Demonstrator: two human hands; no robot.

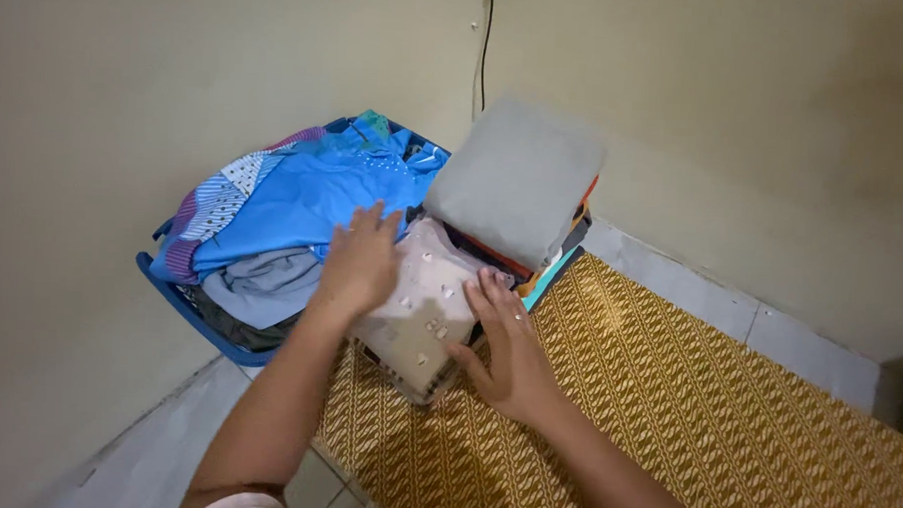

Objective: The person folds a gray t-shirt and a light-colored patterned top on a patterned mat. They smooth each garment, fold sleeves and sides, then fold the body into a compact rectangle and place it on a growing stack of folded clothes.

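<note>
A folded beige cloth with small pale spots (424, 313) lies on top of a low stack at the edge of a brown patterned mat (686, 402). My left hand (359, 266) rests flat on the cloth's left side, fingers spread. On its right edge lies my right hand (508, 351), fingers pressed on the cloth. Behind it leans a taller stack of folded clothes topped by a grey piece (514, 181), tilted against the wall.
A blue basket (185, 305) heaped with blue, striped and grey clothes stands in the corner at left. Pale walls close in on both sides. A black cable (486, 45) hangs down the wall. Grey floor tiles show at lower left.
</note>
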